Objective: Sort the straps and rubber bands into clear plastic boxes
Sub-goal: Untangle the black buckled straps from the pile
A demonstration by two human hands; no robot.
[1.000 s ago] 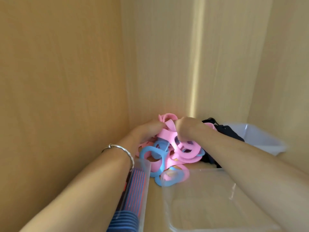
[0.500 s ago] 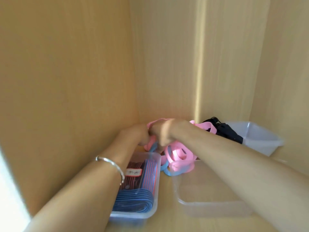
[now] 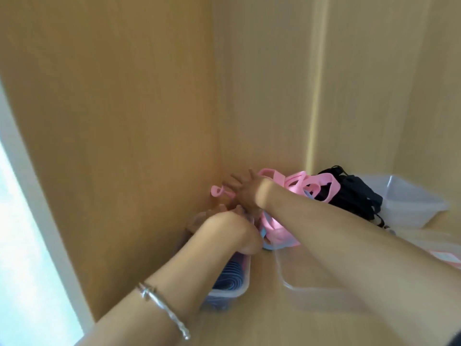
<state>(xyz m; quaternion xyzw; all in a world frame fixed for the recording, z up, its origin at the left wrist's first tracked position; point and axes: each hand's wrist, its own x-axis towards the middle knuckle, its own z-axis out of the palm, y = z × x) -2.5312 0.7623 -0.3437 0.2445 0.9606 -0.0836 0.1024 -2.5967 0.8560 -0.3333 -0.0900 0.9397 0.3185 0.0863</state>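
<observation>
A tangle of pink and blue rubber bands (image 3: 309, 187) lies in the back corner of the wooden shelf, with black straps (image 3: 356, 193) just right of it. My right hand (image 3: 245, 193) reaches across to the left wall, and a pink rubber band (image 3: 219, 191) sticks out from under its fingers. Below it, my left hand (image 3: 224, 228), with a bracelet on the wrist, curls over the far end of a clear box of blue and red straps (image 3: 232, 280). Motion blur hides what its fingers hold. A clear box (image 3: 299, 288) with nothing visible in it sits in the middle.
A third clear box (image 3: 411, 203) stands at the back right beside the black straps. Wooden walls close in on the left, back and right. A pink label (image 3: 446, 255) shows at the right edge. Bright light comes in at the far left.
The view swung right and down. My right hand moved left toward the wall with a pink band, and my left hand dropped lower over the strap box.
</observation>
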